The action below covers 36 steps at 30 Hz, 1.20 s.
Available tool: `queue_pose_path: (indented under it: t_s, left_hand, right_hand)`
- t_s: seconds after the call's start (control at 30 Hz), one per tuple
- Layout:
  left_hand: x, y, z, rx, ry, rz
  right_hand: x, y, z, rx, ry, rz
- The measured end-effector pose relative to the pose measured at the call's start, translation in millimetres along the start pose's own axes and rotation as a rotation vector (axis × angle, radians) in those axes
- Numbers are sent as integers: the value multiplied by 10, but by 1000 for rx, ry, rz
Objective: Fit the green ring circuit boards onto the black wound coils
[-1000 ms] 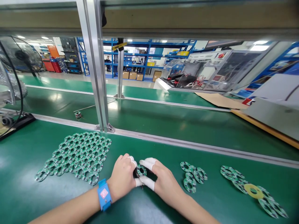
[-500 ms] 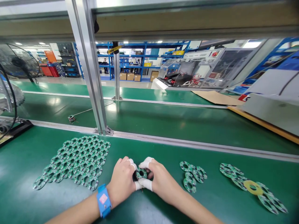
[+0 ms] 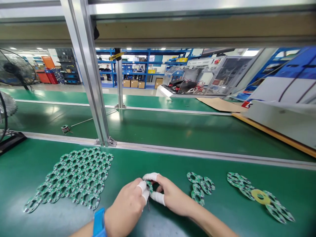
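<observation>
Head view. Ringed green part (image 3: pixel 149 186): between the two hands, low centre, just above or on the worktop (image 3: pixel 158 161); I cannot tell which. It is tilted, one face partly turned toward the right hand. A thin lead (image 3: pixel 148 206) hangs beneath it.

Left hand (image 3: pixel 128 201): grip closed against the part's left side, two covered fingertips on it; thumb hidden from me, so pressure cannot be judged. Right hand (image 3: pixel 172 194): forefinger over the top edge, thumb at the lower edge, a curved gap between them behind the ring. I read it as a light hold on the rim.

Handling notes, my judgement: I would let the left grip steady the part while the right works only at the rim, with even pressure at opposite edges so the ring does not cock. I would have the lead clear of both thumbs; pinching it looks the likeliest slip. White finger covers (image 3: pixel 158 197) should spare the face from direct touch.

Outward: to the left, a broad patch of ring boards (image 3: pixel 77 180); to the right, a small cluster (image 3: pixel 198 188), then a longer row (image 3: pixel 245 189) with a yellow ring (image 3: pixel 266 199). Beyond the rail (image 3: pixel 172 151), a wound piece (image 3: pixel 65 129).
</observation>
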State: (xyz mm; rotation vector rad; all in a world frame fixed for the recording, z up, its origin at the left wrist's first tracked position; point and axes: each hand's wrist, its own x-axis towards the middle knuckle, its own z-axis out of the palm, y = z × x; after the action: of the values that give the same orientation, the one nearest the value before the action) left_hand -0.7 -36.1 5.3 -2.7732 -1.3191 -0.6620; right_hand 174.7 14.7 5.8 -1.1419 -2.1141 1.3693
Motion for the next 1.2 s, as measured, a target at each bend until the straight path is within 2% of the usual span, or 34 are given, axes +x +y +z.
queue_pose_path:
  t_s: [0.2,0.5,0.6,0.7,0.8,0.93,1.07,1.2]
  left_hand:
    - [-44,-14,104,149,189,133]
    - [-81,-51,50,164,155,171]
    - [-44,-65,31,22,124,85]
    - [-3,-81,-25,-230,102,-173]
    - [25,-89,-43,-326,48,-381]
    - [42,-95,63,-241,-44,-420]
    - [29,-113,144,-186,-13,-388]
    - [9,-131,135,-188,-19,-381]
  right_hand:
    - [-16,1,97,-63,110,-74]
    - [-5,-18,130,-98,129,-133]
    - [-3,-13,105,-98,121,-118]
    - [-13,-23,39,-55,55,-93]
    - [-29,-40,-23,58,-34,-33]
    - [-33,-53,-8,55,38,-37]
    - [-19,-67,37,-25,85,-100]
    - [-17,-79,29,-72,94,-154]
